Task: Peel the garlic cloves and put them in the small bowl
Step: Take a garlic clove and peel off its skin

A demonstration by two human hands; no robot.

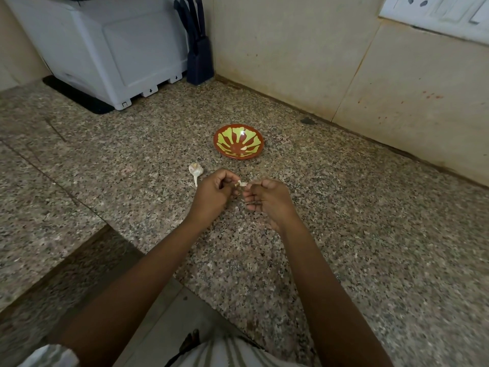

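Note:
Over the speckled granite counter, my left hand (215, 192) and my right hand (267, 198) meet and pinch one small garlic clove (242, 184) between their fingertips, with pale skin showing on it. A garlic bulb (196, 170) with its stem lies on the counter just left of my left hand. Beyond the hands stands the small red bowl (258, 136) with a green pattern. One peeled clove (244, 148) lies inside it.
A white appliance (105, 49) on a black mat fills the far left corner, with a dark knife block (199, 59) beside it. Tiled wall (344, 62) runs along the right. The counter's front edge (185, 282) drops off near my body.

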